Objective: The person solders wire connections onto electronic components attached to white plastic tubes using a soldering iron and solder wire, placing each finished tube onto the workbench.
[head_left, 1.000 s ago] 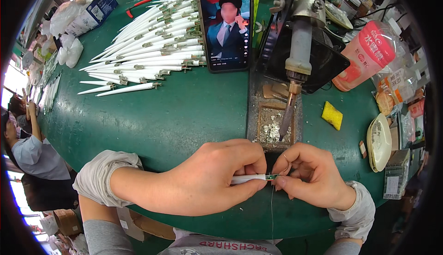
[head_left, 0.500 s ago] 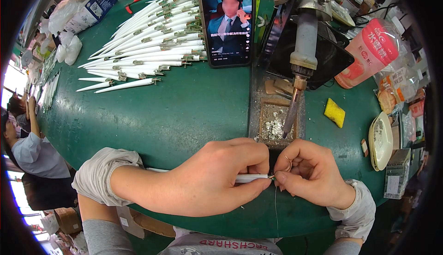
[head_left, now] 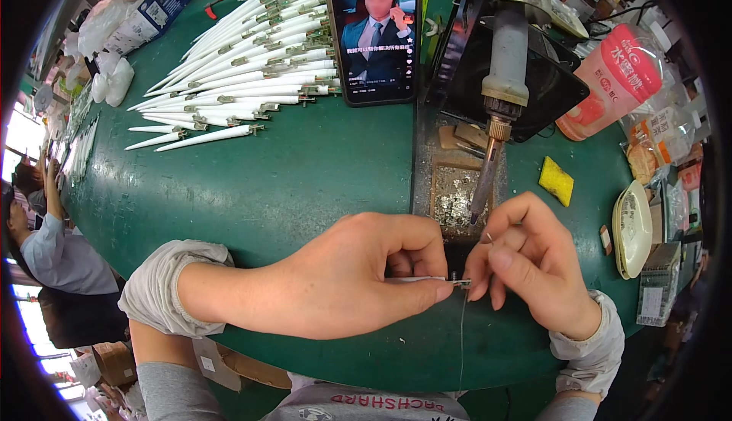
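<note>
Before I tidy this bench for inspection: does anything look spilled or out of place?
Yes: silvery solder scraps lie scattered on the plate under the soldering iron, close to both hands.

A phone (head_left: 379, 32), yellow sponge (head_left: 556, 181) — and white tubes (head_left: 244, 55) piled behind.

Single head-worn fisheye view, looking steeply down and forward over the green table (head_left: 305, 184). The near table edge and both forearms fill the lower frame at close range. Beyond the table's centre, the far side curves toward the rim. No second view overlaps it.
</note>
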### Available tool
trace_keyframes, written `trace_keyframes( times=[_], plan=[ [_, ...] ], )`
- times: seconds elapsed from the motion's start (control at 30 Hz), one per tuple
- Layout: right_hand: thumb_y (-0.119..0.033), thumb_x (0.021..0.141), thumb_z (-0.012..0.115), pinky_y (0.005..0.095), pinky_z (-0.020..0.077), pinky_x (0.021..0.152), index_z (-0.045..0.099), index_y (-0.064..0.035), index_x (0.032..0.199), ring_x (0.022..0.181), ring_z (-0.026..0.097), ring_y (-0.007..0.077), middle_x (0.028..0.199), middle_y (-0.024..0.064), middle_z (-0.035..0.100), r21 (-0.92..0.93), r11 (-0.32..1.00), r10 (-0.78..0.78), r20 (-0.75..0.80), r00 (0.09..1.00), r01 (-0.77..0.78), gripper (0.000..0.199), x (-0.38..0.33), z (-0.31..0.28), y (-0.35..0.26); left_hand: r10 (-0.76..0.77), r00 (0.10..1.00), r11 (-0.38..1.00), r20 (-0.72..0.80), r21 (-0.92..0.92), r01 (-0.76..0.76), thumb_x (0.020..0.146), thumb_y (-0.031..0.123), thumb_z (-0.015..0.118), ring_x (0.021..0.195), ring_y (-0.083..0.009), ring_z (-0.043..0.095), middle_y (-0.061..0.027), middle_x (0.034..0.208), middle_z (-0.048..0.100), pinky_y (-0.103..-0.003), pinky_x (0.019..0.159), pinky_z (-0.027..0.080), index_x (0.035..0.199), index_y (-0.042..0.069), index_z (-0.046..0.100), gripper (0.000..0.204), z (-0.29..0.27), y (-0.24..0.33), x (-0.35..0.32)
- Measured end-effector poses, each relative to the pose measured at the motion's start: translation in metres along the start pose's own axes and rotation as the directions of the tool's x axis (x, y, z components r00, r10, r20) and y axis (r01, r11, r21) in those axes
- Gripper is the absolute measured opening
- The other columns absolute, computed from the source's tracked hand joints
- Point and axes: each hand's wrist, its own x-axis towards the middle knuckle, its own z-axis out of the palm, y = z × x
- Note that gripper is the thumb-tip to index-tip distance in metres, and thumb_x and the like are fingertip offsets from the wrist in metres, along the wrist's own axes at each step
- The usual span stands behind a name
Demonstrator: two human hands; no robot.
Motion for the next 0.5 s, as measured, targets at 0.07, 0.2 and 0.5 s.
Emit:
trace_keyframes(
  times=[0.07,0.2,0.5],
  plan=[
    [-0.010,0.094,0.052,0.0184,0.0420,0.051,0.045,-0.0004,0.100,0.065,0.059,0.0091,0.076,0.0091,0.061,-0.073,0.996,-0.049,-0.014,0.999,0.048,0.013,-0.001,-0.001,0.001,-0.020,1.000,0.999,-0.007,-0.039,0.020,0.087,0.006,0.064,0.073,-0.0022,0.050,0.0020,0.079,0.056,-0.018,0.060,0.041,0.090,0.001,0.059,0.008,-0.002,0.001,0.002],
    [-0.010,0.094,0.053,0.0185,0.0428,0.051,0.045,0.0009,0.099,0.059,0.058,0.0091,0.071,0.0071,0.061,-0.334,0.929,-0.167,0.014,0.986,0.162,0.014,-0.003,-0.003,0.000,0.002,0.998,0.990,-0.061,-0.140,-0.011,0.088,0.005,0.063,0.074,-0.0023,0.053,0.0014,0.081,0.059,-0.017,0.060,0.042,0.090,0.000,0.059,0.007,-0.002,-0.005,0.007],
    [-0.003,0.087,0.059,0.0183,0.0382,0.048,0.049,-0.0007,0.085,0.053,0.052,0.0042,0.062,0.0015,0.056,-0.299,0.939,-0.214,-0.127,0.969,0.168,0.010,-0.001,0.010,0.002,0.074,0.981,0.995,-0.180,-0.047,-0.083,0.086,0.002,0.063,0.073,-0.0022,0.053,-0.0006,0.080,0.060,-0.018,0.060,0.041,0.090,-0.001,0.058,0.007,-0.002,-0.001,0.005]
  ],
)
